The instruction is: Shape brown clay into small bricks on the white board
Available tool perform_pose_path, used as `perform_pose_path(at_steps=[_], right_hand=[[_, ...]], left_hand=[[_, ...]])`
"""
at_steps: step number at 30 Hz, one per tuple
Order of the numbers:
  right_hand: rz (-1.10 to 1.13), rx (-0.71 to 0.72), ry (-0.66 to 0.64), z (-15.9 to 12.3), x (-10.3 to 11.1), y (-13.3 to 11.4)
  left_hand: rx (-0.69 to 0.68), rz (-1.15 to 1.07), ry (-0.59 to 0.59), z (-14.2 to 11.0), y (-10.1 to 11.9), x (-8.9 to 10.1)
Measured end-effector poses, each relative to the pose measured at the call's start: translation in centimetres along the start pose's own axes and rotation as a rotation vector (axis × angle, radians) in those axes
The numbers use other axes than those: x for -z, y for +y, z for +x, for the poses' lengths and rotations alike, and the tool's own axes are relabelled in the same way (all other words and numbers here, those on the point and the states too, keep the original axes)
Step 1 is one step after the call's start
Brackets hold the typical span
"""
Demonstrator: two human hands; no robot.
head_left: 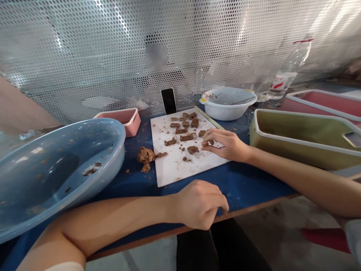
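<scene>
A white board (175, 165) lies on the blue table (242, 184) with several small brown clay-like pieces (180, 137) scattered on it. My right hand (225, 145) rests on the board's right edge, fingers pinched on one brown piece (205, 143). My left hand (200, 203) lies at the table's front edge with its fingers curled in, and nothing shows in it. A brown lump (146, 155) sits on the table just left of the board.
A large blue basin (56, 165) fills the left. A pink tray (124, 117), a dark phone (168, 101) leaning on the perforated metal screen, a white bowl (228, 101), a plastic bottle (286, 75), an olive tray (304, 135) and another pink tray (324, 101) stand behind and to the right.
</scene>
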State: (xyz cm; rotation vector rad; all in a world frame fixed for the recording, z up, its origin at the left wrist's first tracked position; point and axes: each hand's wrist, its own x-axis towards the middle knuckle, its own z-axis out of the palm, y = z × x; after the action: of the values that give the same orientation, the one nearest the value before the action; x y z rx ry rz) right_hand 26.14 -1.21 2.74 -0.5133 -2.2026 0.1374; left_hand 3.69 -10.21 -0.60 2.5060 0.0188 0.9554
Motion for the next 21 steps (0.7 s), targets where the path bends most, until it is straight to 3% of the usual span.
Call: perform_pose_path(at_steps=[6, 13, 17, 21], right_hand=[[-0.041, 0.016, -0.084, 0.0, 0.1, 0.0], [-0.091, -0.058, -0.129, 0.2, 0.8, 0.0], [-0.123, -0.069, -0.115, 0.1, 1.0, 0.7], [-0.12, -0.099, -0.204, 0.1, 1.1, 1.6]], left_hand=[[-0.002, 0.024, -0.058, -0.1, -0.1, 0.0], [-0.009, 0.019, -0.023, -0.1, -0.1, 0.0], [0.016, 0.033, -0.084, -0.2, -0.2, -0.1], [0.023, 0.023, -0.072, -0.3, -0.1, -0.1]])
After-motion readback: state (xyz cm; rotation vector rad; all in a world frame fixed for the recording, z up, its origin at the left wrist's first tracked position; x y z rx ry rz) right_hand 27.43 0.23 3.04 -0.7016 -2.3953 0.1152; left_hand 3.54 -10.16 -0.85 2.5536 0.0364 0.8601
